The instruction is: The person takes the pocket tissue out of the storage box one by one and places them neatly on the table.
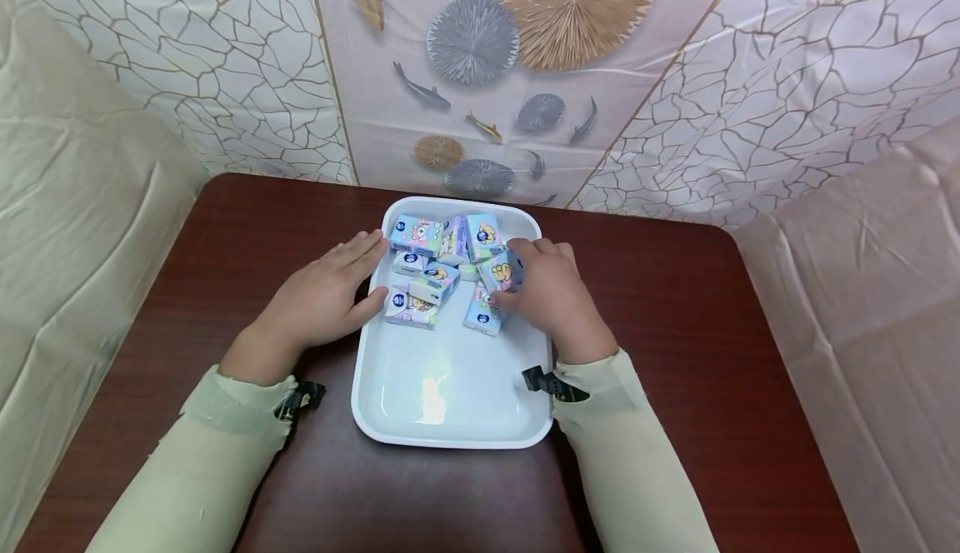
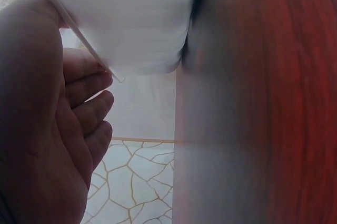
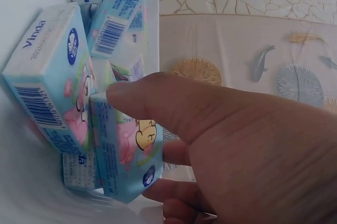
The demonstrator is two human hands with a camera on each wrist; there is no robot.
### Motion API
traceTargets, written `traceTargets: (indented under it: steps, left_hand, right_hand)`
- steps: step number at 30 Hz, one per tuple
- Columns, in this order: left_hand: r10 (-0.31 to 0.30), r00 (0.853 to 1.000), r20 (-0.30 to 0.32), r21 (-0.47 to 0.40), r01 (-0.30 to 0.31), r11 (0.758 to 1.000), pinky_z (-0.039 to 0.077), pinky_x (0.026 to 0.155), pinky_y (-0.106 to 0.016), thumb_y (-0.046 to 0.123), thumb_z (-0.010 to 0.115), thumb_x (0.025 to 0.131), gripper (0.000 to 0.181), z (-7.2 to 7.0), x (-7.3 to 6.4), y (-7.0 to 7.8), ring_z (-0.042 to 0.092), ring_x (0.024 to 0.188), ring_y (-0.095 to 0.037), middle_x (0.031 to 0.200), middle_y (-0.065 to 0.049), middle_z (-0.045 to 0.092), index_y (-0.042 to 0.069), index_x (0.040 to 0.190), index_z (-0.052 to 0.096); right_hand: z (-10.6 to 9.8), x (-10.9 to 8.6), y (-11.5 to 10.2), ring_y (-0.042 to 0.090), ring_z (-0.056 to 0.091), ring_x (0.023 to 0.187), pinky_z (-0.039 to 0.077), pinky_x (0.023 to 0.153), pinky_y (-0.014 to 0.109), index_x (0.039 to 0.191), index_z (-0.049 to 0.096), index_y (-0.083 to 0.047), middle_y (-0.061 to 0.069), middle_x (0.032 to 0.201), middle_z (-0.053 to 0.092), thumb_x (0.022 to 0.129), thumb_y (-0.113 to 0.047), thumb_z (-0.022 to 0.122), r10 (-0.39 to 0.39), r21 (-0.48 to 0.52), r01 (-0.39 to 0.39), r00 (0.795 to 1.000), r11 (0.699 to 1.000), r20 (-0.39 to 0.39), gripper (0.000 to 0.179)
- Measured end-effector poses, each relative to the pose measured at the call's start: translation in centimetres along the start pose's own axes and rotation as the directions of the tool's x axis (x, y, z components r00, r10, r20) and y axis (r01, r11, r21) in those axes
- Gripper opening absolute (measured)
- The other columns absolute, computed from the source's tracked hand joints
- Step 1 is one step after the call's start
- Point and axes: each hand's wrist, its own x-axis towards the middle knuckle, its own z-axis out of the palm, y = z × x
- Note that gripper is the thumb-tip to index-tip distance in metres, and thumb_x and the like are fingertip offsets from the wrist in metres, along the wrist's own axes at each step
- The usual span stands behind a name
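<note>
A white tray point(image 1: 450, 386) holds several small Vinda tissue packs in its far half, blue, white and purple with cartoon prints. My right hand point(image 1: 551, 286) reaches over the tray's right rim and pinches a blue tissue pack point(image 3: 129, 150) between thumb and fingers. Against it leans another blue pack point(image 3: 52, 76), seen in the right wrist view. My left hand point(image 1: 322, 291) rests against the tray's left rim, fingers nearly straight and thumb tip over the edge. Nearest to that thumb lies a purple-white pack point(image 1: 410, 310). In the left wrist view the fingertips point(image 2: 100, 103) touch the rim from outside.
The tray stands on a dark red-brown wooden table point(image 1: 675, 370). Behind the table hangs a patterned cloth point(image 1: 465, 112) with fish and round motifs. Beige cloth point(image 1: 862, 286) hangs at both sides. Dark straps point(image 1: 555, 385) circle both wrists over pale sleeves.
</note>
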Motion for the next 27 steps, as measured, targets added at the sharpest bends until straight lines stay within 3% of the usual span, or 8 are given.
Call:
traceTargets:
  steps: [8, 27]
  left_hand:
    - [0.006, 1.000, -0.005, -0.005, -0.006, 1.000, 0.026, 0.131, -0.048, 0.053, 0.051, 0.105, 0.078, -0.11, -0.02, 0.03, 0.025, 0.163, -0.027, 0.175, -0.005, 0.025, 0.013, 0.167, 0.027]
    - [-0.009, 1.000, 0.011, -0.005, 0.009, 1.000, 0.025, 0.131, -0.048, 0.053, 0.052, 0.105, 0.078, -0.13, 0.00, 0.15, 0.024, 0.163, -0.027, 0.175, -0.006, 0.024, 0.012, 0.167, 0.027]
  right_hand:
    - [0.26, -0.05, -0.01, 0.032, 0.042, 0.123, 0.044, 0.101, 0.045, 0.151, 0.055, -0.012, 0.014, 0.139, 0.060, 0.077, -0.046, 0.092, -0.030, -0.018, 0.030, 0.999, 0.999, -0.028, 0.089]
    - [0.08, -0.78, -0.29, 0.034, 0.039, 0.132, 0.052, 0.097, 0.044, 0.156, 0.052, -0.018, 0.014, 0.150, 0.051, 0.079, -0.030, 0.091, -0.038, 0.002, 0.038, 0.999, 0.999, -0.018, 0.087]
